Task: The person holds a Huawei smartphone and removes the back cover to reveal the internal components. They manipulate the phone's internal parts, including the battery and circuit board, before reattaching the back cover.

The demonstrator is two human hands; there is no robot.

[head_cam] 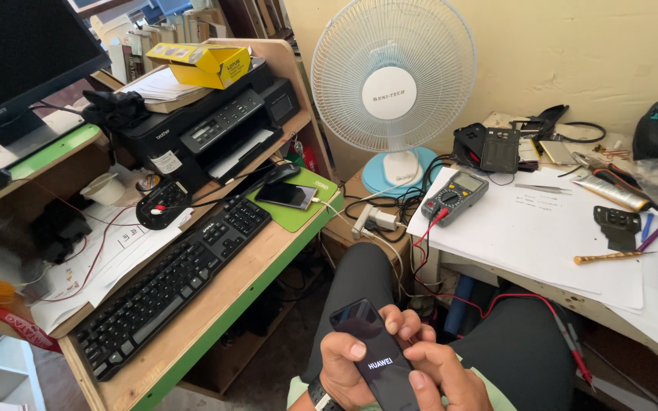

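Both hands grip a dark phone (pixel 375 358) over the lap. The left hand (pixel 344 365) wraps its side; the right hand (pixel 432 365) holds the other edge. A multimeter (pixel 455 196) lies on the bench (pixel 527 243).

The dark slab-shaped smartphone (pixel 378 361) runs off the bottom edge, its lower end unseen. The left hand (pixel 344 365) and right hand (pixel 436 373) are cut at the wrists there. The black flat monitor (pixel 17 53) is cropped at top and left. Handwriting on the white paper sheet (pixel 535 228) is too small to tell.
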